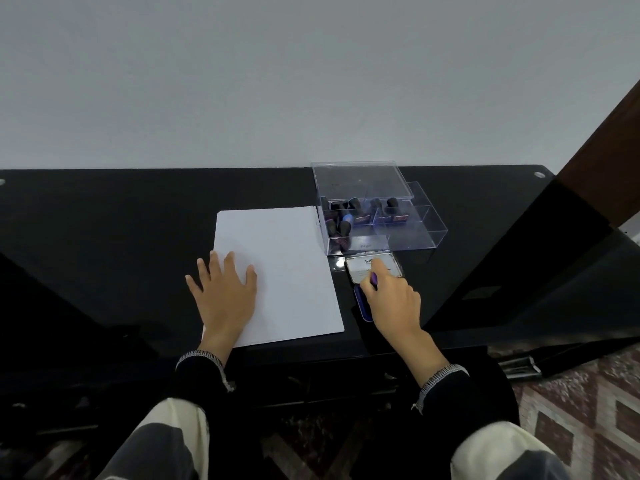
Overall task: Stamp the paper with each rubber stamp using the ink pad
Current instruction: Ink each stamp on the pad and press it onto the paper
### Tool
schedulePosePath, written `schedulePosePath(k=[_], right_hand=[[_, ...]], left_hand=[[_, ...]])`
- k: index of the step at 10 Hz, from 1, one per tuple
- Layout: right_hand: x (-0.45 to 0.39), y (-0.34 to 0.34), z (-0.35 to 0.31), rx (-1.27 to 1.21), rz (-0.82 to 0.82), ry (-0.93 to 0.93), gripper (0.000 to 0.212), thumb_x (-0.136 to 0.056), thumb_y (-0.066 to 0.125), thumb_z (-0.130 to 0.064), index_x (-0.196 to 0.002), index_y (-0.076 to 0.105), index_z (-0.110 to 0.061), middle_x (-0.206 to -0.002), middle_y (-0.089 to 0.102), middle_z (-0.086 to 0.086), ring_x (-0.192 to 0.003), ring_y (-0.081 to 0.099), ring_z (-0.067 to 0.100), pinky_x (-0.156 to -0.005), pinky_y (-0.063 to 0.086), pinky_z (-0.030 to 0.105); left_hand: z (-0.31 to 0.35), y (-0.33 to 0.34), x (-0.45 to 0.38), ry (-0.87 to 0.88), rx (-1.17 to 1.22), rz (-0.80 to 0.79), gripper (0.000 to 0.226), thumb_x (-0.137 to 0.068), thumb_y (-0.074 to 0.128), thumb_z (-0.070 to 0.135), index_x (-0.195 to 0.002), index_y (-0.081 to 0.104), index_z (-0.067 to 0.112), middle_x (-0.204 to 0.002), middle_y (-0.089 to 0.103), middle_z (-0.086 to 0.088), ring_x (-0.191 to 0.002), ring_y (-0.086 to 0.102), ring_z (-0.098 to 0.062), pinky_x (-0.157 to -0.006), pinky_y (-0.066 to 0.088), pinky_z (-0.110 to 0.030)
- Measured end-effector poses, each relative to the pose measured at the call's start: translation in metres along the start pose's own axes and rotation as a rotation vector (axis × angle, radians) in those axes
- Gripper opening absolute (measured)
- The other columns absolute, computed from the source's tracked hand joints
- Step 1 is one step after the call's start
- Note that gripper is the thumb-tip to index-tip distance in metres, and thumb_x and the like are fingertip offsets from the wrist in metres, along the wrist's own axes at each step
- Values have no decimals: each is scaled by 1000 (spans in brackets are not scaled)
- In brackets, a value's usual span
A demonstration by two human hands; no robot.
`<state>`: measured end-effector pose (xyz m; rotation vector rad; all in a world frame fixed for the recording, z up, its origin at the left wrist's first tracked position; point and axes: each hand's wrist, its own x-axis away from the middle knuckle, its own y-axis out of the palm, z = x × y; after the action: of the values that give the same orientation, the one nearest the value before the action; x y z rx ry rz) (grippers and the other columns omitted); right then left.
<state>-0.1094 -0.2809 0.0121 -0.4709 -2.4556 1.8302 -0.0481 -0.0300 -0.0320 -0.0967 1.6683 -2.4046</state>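
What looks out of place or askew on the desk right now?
Little stands out. The paper lies slightly rotated under the left hand; the clear box has its lid propped open. No spills or damage show.

glossy black table point(104, 216), plain grey wall point(277, 81) behind, patterned red carpet point(581, 403), dark wooden edge point(609, 140) at right

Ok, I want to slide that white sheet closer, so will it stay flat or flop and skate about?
The paper looks thin, so it would probably flop if lifted by one edge. On the glossy black table it may slide easily. The left hand lying flat on it suggests it needs pinning.
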Motion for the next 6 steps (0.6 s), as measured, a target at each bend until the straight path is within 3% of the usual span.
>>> schedulePosePath(k=[2, 4, 6], right_hand=[[-15, -4, -5, -19, -43, 2, 12, -97, 39, -24, -87, 41, -17, -70, 52, 2, -66, 50, 25, -63, 36, 33], [-3, 4, -2, 33, 49, 21, 18, -100, 37, -28, -84, 36, -20, -58, 49, 0, -56, 51, 25, -55, 36, 31], [-5, 4, -3, 26, 2, 44, 13, -97, 42, -22, -86, 36, -19, -65, 54, 3, -60, 52, 25, -57, 38, 32]], left_hand=[[1, 0, 0, -2, 4, 3, 59, -99, 31, 50, -149, 30, 19, -159, 19, -11, -148, 5, -32, -118, 1, -54], [1, 1, 0, -2, 1, 15, 58, -98, 32, 50, -148, 32, 19, -159, 20, -10, -148, 6, -32, -118, 2, -54], [1, 1, 0, -3, 5, 16, 58, -98, 32, 50, -148, 32, 20, -159, 20, -10, -148, 6, -32, -118, 2, -54]])
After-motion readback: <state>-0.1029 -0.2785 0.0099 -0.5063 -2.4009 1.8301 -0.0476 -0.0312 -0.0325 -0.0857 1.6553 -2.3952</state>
